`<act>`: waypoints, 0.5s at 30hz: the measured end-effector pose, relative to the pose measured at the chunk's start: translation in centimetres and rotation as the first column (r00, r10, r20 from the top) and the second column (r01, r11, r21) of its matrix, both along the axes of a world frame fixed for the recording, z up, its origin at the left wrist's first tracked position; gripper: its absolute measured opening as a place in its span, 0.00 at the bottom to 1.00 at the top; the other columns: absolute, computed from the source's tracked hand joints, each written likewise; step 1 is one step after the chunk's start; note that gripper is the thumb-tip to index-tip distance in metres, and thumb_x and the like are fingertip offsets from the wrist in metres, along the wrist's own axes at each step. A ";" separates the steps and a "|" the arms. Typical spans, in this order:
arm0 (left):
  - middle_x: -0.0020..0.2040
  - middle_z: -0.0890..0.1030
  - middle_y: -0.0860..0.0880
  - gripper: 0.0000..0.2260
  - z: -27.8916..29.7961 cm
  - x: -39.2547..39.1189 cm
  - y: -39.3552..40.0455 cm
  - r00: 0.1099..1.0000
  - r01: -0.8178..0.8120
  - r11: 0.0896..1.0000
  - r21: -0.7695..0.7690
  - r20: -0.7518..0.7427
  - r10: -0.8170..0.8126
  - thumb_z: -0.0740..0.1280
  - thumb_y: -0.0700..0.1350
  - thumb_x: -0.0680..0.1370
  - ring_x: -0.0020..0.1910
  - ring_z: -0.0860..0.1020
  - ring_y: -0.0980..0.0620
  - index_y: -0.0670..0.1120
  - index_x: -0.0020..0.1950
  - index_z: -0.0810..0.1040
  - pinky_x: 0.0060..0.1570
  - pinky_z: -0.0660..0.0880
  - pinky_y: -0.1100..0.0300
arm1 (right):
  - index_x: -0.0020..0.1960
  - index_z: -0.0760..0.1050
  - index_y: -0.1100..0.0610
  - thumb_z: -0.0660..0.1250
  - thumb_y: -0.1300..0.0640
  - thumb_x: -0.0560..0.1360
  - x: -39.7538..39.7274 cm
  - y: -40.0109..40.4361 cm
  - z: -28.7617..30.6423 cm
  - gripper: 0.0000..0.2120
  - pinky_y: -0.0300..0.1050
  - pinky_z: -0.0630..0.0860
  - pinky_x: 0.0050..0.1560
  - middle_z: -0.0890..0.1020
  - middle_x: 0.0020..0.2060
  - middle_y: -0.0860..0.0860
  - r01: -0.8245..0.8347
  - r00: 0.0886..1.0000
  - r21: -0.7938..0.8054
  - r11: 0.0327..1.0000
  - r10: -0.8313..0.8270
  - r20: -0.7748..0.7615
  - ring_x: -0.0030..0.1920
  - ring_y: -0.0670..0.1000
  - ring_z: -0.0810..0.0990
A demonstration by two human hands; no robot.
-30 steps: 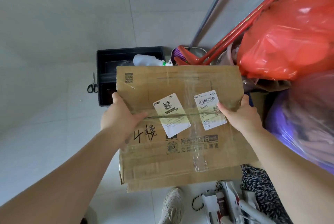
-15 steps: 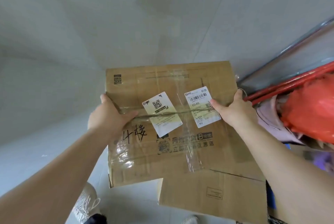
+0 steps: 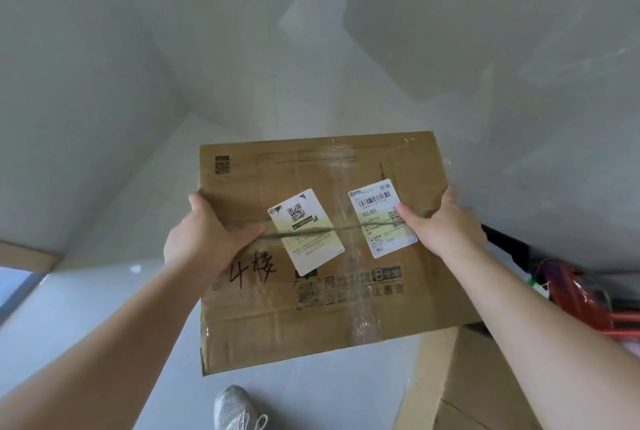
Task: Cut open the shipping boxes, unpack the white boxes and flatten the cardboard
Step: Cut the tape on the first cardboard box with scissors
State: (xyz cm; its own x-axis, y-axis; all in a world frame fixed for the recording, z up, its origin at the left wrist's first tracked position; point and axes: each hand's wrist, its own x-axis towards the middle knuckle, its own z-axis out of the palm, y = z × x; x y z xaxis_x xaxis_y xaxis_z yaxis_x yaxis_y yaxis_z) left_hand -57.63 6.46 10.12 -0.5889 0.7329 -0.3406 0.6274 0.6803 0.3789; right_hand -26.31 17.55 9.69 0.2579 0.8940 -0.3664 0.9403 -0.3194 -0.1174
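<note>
Both hands, the left hand [image 3: 204,239] and right hand [image 3: 446,221], clasp the side edges of a flattened shipping box [image 3: 346,308], held in mid-air above the pale floor [image 3: 104,308]. This box appears finished; another cardboard piece [image 3: 485,377] lies at lower right.

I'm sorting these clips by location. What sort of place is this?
Probably an indoor storage or utility corner: bare pale wall, glossy tiled floor, red cleaning-tool handles at the right, another cardboard box on the floor.

Floor [image 3: 86,308] left open; right blocked by cardboard box [image 3: 485,388], red clutter [image 3: 588,301].
</note>
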 end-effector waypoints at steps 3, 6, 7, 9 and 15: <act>0.46 0.75 0.48 0.41 -0.3 -5.4 -0.2 0.998 -0.060 0.998 -0.027 -0.032 0.059 0.72 0.68 0.63 0.46 0.77 0.41 0.43 0.63 0.61 0.37 0.70 0.55 | 0.78 0.41 0.49 0.57 0.21 0.63 -6.2 1.2 -0.6 0.55 0.49 0.76 0.44 0.71 0.63 0.60 -0.054 0.999 -0.001 0.999 0.054 0.006 0.59 0.60 0.75; 0.50 0.78 0.45 0.44 -0.7 -9.7 -1.0 0.989 -0.133 0.990 -0.048 -0.078 0.129 0.71 0.69 0.63 0.43 0.76 0.41 0.42 0.65 0.59 0.36 0.69 0.55 | 0.78 0.42 0.48 0.57 0.20 0.62 -11.3 1.9 -1.2 0.55 0.46 0.73 0.37 0.72 0.60 0.59 -0.101 0.995 -0.002 0.995 0.101 -0.026 0.55 0.59 0.76; 0.52 0.78 0.44 0.45 -1.0 -10.8 -1.2 0.985 -0.152 0.987 -0.047 -0.094 0.147 0.71 0.70 0.62 0.43 0.76 0.41 0.42 0.65 0.59 0.36 0.69 0.55 | 0.77 0.42 0.47 0.57 0.20 0.62 -12.7 2.1 -1.5 0.54 0.45 0.72 0.36 0.72 0.59 0.59 -0.113 0.993 -0.003 0.994 0.113 -0.035 0.54 0.59 0.76; 0.57 0.76 0.42 0.47 -1.7 -12.5 -1.7 0.975 -0.196 0.980 -0.045 -0.117 0.190 0.70 0.71 0.61 0.51 0.77 0.38 0.41 0.66 0.59 0.39 0.69 0.53 | 0.77 0.43 0.47 0.57 0.21 0.62 -14.9 2.5 -2.4 0.54 0.46 0.71 0.37 0.72 0.57 0.58 -0.143 0.989 0.001 0.990 0.143 -0.043 0.52 0.59 0.77; 0.67 0.67 0.40 0.55 -5.8 -13.8 -3.2 0.938 -0.321 0.946 -0.056 -0.159 0.308 0.68 0.72 0.63 0.58 0.74 0.36 0.42 0.76 0.47 0.44 0.68 0.51 | 0.77 0.43 0.49 0.59 0.21 0.62 -19.0 3.3 -6.3 0.55 0.54 0.76 0.54 0.70 0.62 0.61 -0.258 0.964 -0.005 0.966 0.257 -0.073 0.60 0.62 0.74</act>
